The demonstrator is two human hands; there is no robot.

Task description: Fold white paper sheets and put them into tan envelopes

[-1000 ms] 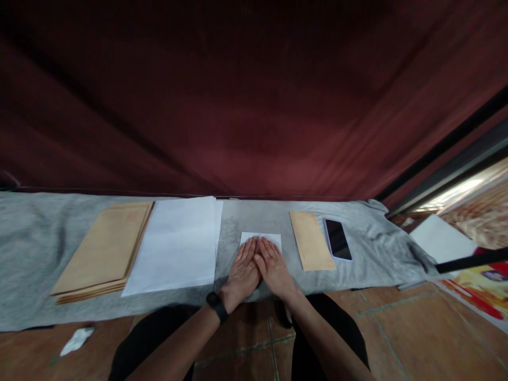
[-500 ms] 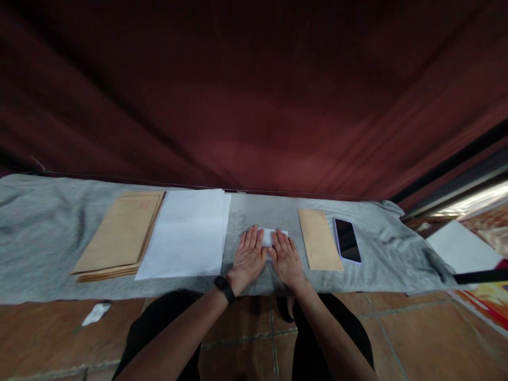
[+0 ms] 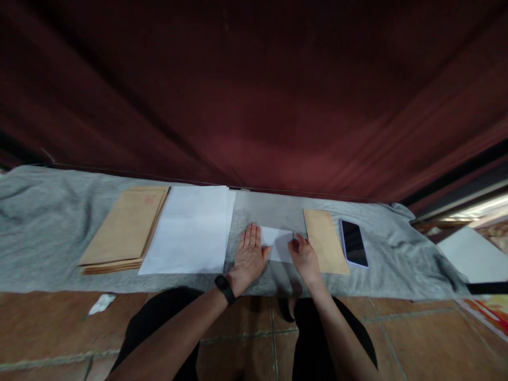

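Note:
A small folded sheet of white paper [image 3: 278,244] lies on the grey cloth in front of me. My left hand [image 3: 250,254] is pressed flat over its left end, fingers stretched out and thumb to the side. At the paper's right edge, my right hand [image 3: 304,255] has its fingers curled in, with thumb and forefinger pinched at that edge. Just beyond the right hand lies a brown envelope [image 3: 326,241]. Left of my left hand are larger white sheets of paper [image 3: 188,230], stacked flat.
A grey cloth [image 3: 400,254] covers the long, narrow surface. A pile of brown envelopes [image 3: 125,225] lies at the left, a phone [image 3: 354,243] at the right. Behind hangs a dark red curtain [image 3: 254,106]. A crumpled white scrap [image 3: 102,304] is on the tiled floor.
My right hand has gone from lying flat on the folded paper to curled fingers at its right edge, moving right. More paper now shows. My left hand stays flat.

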